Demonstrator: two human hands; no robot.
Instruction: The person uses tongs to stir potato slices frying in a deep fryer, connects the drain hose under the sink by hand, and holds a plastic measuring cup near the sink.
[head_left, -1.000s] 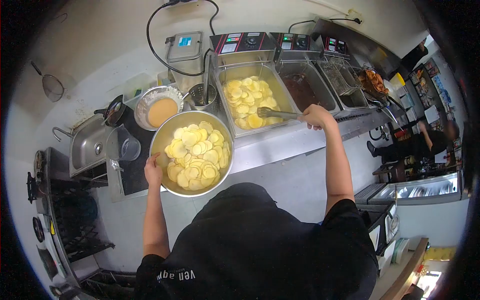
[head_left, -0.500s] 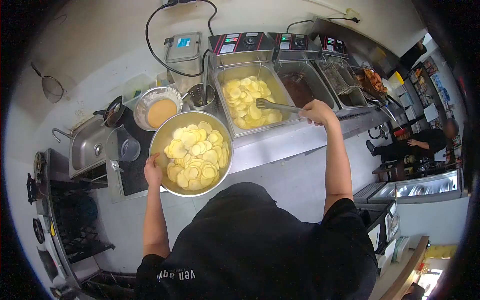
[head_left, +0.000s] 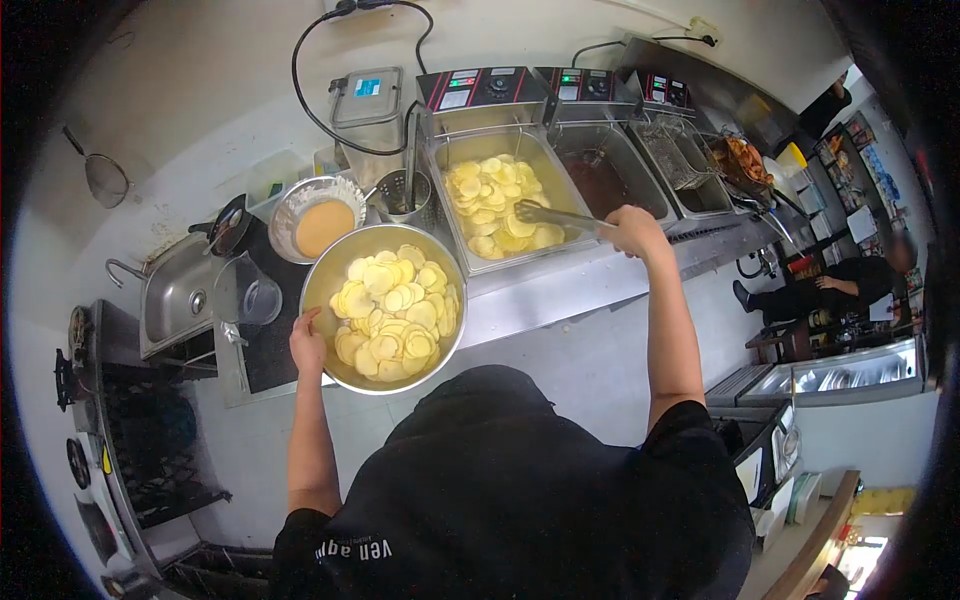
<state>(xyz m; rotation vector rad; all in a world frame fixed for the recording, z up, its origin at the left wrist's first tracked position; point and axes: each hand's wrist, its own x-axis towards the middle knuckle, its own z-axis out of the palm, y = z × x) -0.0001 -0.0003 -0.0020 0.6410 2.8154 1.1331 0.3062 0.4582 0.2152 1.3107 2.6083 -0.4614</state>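
Observation:
My left hand point(head_left: 308, 343) is closed on the left rim of a large metal bowl point(head_left: 318, 268), its thumb over the edge. The bowl holds many thin potato slices point(head_left: 392, 310). My right hand point(head_left: 636, 232) grips metal tongs point(head_left: 565, 217) by the handle. Their tips are over the left fryer tank point(head_left: 555, 165), at the right side of the potato slices point(head_left: 490, 195) in it. Whether the tips touch the slices I cannot tell.
A middle fryer tank point(head_left: 590, 185) holds dark oil. Farther right are a fryer basket point(head_left: 675, 160) and fried food point(head_left: 742, 162). A batter bowl point(head_left: 325, 225), a clear jug point(head_left: 258, 298) and a sink point(head_left: 185, 300) lie left. Another person point(head_left: 865, 280) is at far right.
My right hand and the tongs have shifted slightly right and down. My left hand and the metal bowl have hardly moved.

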